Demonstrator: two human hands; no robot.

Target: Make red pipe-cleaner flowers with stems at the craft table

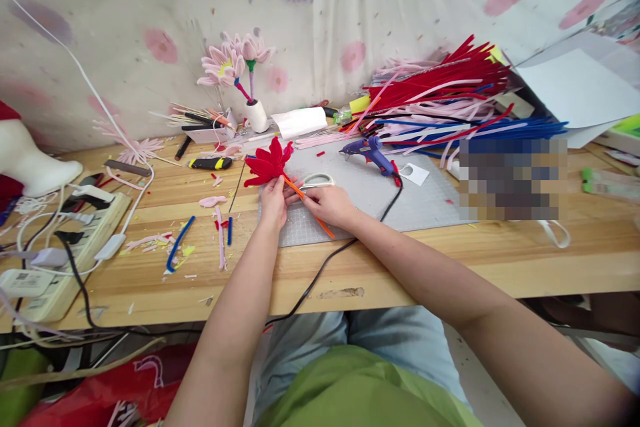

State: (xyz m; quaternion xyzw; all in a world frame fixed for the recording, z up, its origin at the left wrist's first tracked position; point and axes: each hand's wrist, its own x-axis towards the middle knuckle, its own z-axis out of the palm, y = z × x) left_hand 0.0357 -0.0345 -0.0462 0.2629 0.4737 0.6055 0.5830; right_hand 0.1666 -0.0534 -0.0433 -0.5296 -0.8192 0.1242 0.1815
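Note:
A red pipe-cleaner flower with several fuzzy petals is held over the grey cutting mat. My left hand is closed around its base, just below the petals. An orange pipe cleaner runs from the flower's base down to the right. My right hand pinches this orange pipe cleaner part way along; its fingertips are partly hidden. Just behind my right hand lie scissors, of which a white handle loop shows. A blue glue gun rests on the mat to the right.
Bundles of red, pink and blue pipe cleaners are heaped at the back right. Pink flowers stand in a white vase. A utility knife and scraps lie left. A power strip with cables sits far left; a black cord crosses the front.

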